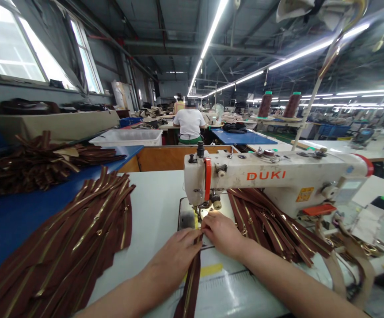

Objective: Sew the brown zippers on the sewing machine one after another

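A brown zipper with gold teeth runs from the table's near edge up toward the needle of a white sewing machine. Across its upper part lies my left hand, fingers closed on the strip. My right hand pinches the zipper's far end just in front of the presser foot, which partly hides behind the fingers. Left of the machine a thick pile of brown zippers spreads over the pale table. More zippers lie beneath the machine arm.
Another heap of brown strips rests on a blue surface at left. Two thread cones stand behind the machine. Beige straps hang at its right end. A person in a white shirt sits farther ahead, beside a white bin.
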The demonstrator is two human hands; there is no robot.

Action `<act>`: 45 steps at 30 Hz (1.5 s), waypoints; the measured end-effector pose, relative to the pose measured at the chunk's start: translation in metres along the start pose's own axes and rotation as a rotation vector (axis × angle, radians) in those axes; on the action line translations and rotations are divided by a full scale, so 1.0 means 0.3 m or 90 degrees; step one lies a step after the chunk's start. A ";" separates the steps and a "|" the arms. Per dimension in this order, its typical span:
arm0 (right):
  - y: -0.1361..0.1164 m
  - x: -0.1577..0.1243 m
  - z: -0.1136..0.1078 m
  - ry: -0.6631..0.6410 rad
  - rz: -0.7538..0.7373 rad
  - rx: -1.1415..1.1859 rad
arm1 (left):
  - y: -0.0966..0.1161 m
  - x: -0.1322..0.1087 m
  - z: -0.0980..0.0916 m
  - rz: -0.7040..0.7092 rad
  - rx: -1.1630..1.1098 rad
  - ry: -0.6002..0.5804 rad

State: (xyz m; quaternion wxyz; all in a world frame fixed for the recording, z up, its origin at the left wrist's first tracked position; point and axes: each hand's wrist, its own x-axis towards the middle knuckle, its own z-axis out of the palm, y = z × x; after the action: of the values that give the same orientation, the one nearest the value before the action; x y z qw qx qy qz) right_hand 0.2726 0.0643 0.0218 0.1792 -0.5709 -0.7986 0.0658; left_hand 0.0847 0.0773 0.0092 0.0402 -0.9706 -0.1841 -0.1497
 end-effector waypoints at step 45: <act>-0.014 -0.104 0.024 0.039 -0.188 -0.141 | -0.017 0.058 0.056 -0.038 0.093 -0.026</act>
State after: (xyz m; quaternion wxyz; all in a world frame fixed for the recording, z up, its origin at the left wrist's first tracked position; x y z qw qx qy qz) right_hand 0.2751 0.0344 0.0096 0.1473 -0.4653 -0.8702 -0.0672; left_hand 0.1029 0.0903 -0.0012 0.1030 -0.9619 -0.2246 -0.1174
